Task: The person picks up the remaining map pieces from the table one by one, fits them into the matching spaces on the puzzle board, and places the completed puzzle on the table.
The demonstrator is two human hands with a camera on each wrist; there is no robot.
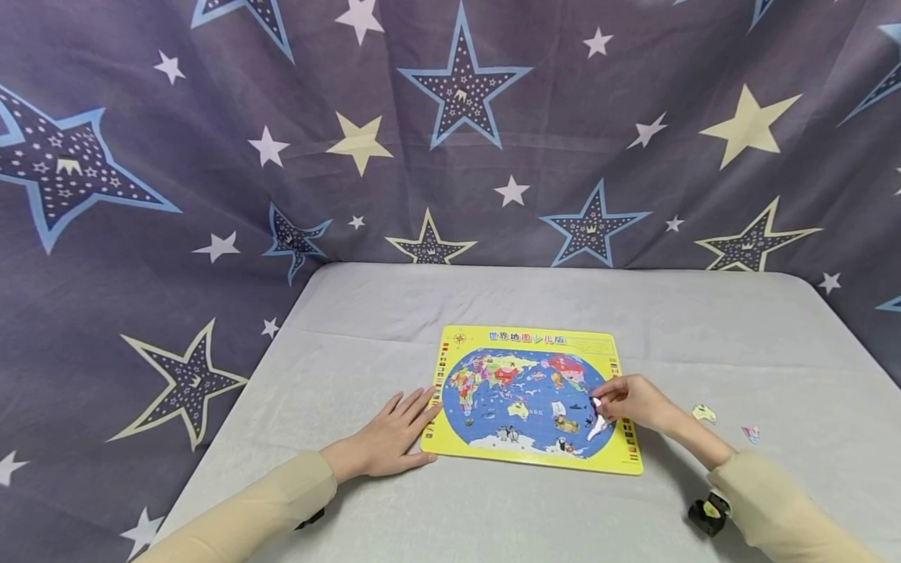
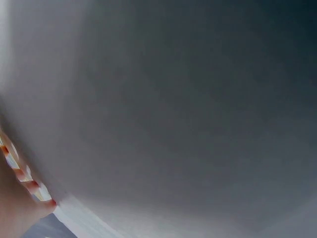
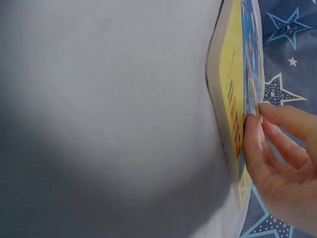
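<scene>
– Star-printed cloth (image 1: 493, 176) hangs behind the grey table (image 1: 352, 328). And the right hand (image 1: 639, 402)?
– Pinching a small puzzle piece (image 1: 596, 402), right side of the map board (image 1: 591, 463)! Fingers mask it; can't tell its long axis or where it points.
– Left hand (image 1: 393, 439)?
– Palm down, fingers extended onto the board's left edge. Board's long axis runs left-right, title edge pointing away from the person.

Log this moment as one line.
left hand: touches left edge of map board; right hand: pinches small piece at board's right side; two loose pieces: right of board
</scene>
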